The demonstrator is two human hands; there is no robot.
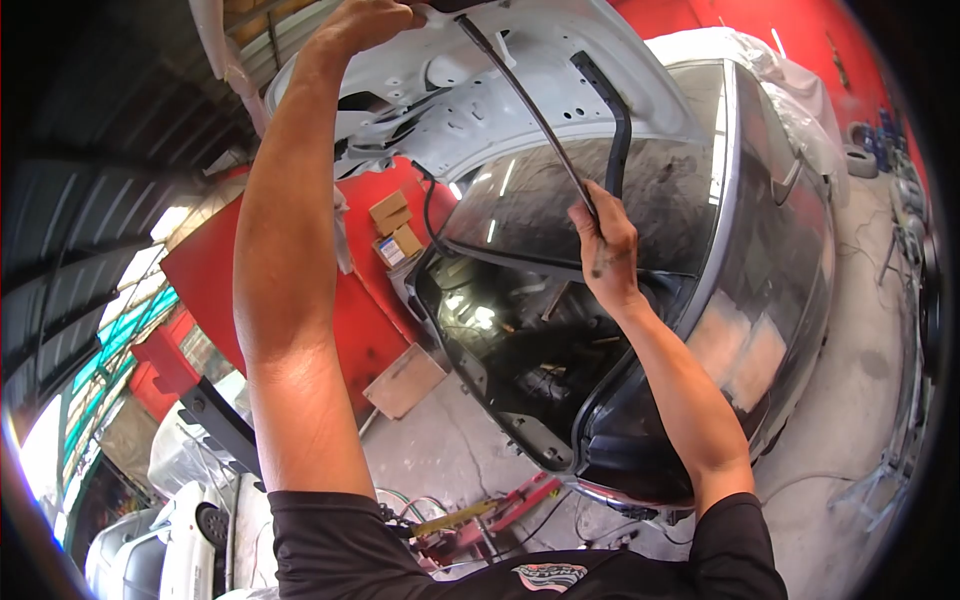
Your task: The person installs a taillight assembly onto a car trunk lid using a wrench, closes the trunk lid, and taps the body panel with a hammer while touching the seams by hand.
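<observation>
A raised white trunk lid [520, 95], its underside facing me, fills the top of the head view. My left hand [372, 24] is up at the lid's near edge with its fingers closed over it; part of the hand is cut off by the frame. In my right hand [612, 245], fingers wrapped round it, is the lower part of a long thin dark rod [530, 100]. The rod slants up and left, and its upper end meets the lid's underside. Below lies the open trunk [530, 340] of a black car [640, 440], with the dusty rear window [590, 200] behind it.
Cardboard boxes [397, 230] stand by a red panel [290, 260] on the left. A flat board [404, 381] and a red floor jack [480, 525] are near the bumper. Cables cross the floor. A white car [170, 540] is at lower left.
</observation>
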